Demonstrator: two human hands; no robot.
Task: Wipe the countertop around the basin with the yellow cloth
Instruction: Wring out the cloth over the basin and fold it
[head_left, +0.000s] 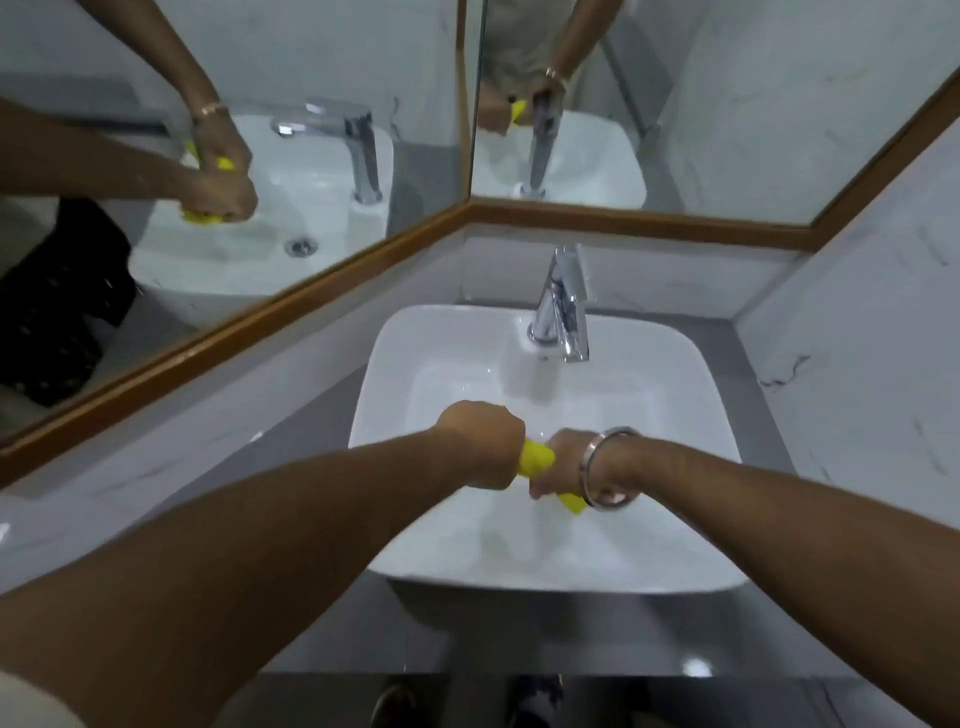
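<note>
Both fists, left hand and right hand, clench the rolled yellow cloth above the basin, inside its rim, grey countertop bare alongside.

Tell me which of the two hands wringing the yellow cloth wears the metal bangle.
The right hand: a silver bangle circles its wrist. The left hand, also closed on the yellow cloth, has a bare wrist.

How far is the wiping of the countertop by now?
Wiping has not visibly begun. In hand: the left hand and right hand both grip the rolled yellow cloth above the basin, apparently wringing it. Left: the whole grey countertop around the basin; the cloth touches none of it.
</note>
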